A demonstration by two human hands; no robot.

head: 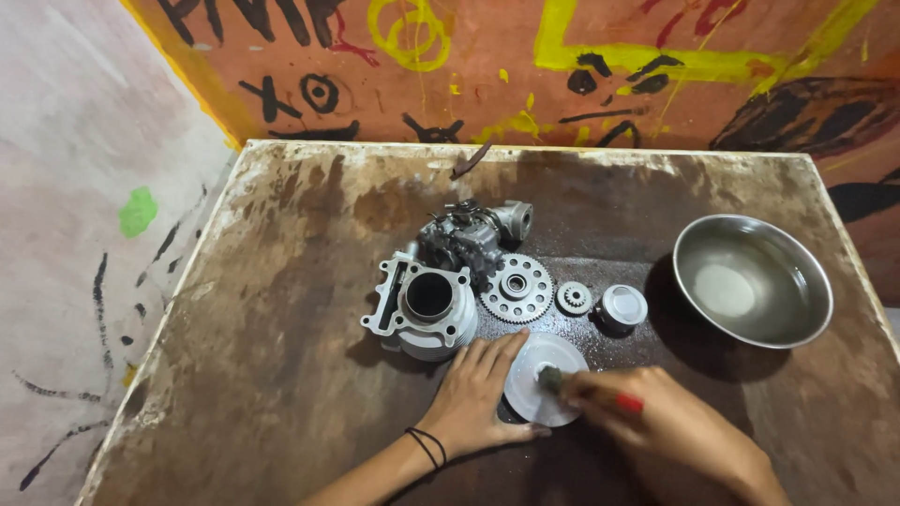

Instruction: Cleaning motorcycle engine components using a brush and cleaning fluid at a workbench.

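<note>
1. A person's left hand (475, 389) lies flat, fingers spread, pinning a grey metal disc (544, 377) to the stained table (281, 309).
2. The right hand (647, 417) is closed round a red-handled brush (626, 403), its bristles on the disc's hub.
3. Just behind the disc stand a cylinder (427, 309), a toothed gear (517, 289), a small gear (574, 298) and a piston (622, 307); a steel bowl (753, 279) sits well to the disc's right.
4. Risk, as judged: hard scrubbing could skid the disc into the gears if the flat palm slips.
</note>
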